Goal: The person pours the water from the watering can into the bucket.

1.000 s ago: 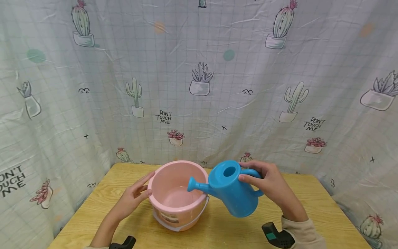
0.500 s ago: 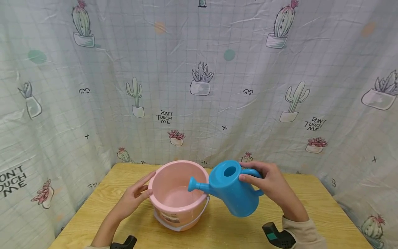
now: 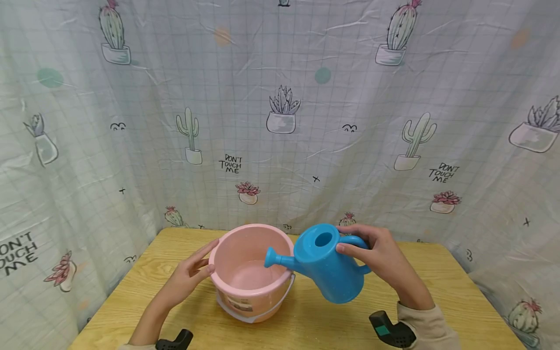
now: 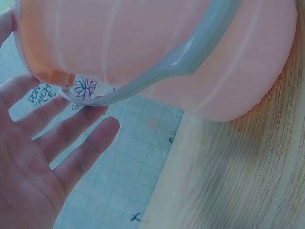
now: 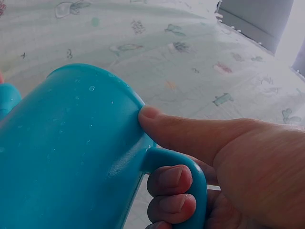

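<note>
In the head view a pink bucket (image 3: 251, 282) with a pale carrying handle (image 3: 236, 315) stands on the wooden table. My left hand (image 3: 185, 282) touches the bucket's left rim with its thumb and fingertips; the left wrist view shows spread, fairly straight fingers (image 4: 86, 148) against the bucket's side. A blue watering can (image 3: 334, 272) is in my right hand (image 3: 378, 255), tilted left, its spout head (image 3: 270, 257) over the bucket's opening. In the right wrist view several fingers (image 5: 174, 191) curl round the can's handle (image 5: 199, 200), the thumb (image 5: 176, 129) presses its body, and droplets dot its side.
The wooden table (image 3: 420, 282) extends around the bucket and to the right. A cactus-print curtain (image 3: 280, 170) hangs behind the table and along both sides. Each wrist wears a black strap device (image 3: 391, 330).
</note>
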Motion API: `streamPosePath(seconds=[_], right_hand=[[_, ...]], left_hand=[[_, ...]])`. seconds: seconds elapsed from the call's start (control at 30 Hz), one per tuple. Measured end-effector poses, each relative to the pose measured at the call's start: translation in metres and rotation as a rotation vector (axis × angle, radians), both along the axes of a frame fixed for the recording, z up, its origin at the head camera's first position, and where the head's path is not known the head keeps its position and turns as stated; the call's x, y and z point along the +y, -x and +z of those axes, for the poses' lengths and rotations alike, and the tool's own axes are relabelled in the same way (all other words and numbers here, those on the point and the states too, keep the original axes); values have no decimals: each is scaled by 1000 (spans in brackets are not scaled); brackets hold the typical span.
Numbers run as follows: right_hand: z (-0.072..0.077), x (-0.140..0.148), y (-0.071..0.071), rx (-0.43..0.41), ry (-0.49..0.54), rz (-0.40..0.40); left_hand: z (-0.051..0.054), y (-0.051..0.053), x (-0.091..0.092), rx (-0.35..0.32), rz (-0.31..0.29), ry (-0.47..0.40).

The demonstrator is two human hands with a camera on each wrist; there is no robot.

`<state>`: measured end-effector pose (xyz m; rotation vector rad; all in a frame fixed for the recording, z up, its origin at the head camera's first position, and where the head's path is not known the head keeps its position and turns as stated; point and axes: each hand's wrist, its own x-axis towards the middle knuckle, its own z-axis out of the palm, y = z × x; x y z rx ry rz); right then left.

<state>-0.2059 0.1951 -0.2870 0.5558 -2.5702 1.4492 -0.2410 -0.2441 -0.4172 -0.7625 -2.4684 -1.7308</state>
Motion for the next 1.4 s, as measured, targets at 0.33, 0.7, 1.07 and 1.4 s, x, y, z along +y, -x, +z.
streamPosePath(seconds=[0.33,0.7,1.07,1.4], right_hand=[[3,0,0,-8,-5,-4],[6,-1,1,-17,-9,-2],[3,0,1,-14,-19,-3],[2,-1,1,-16,-19,0]], left_hand=[[-1,1,0,-12,0,2],[0,1,-1,-3,-1,-3],[-2,1,1,-11,5,-11],[-2,2,-1,29,-30,-11]])
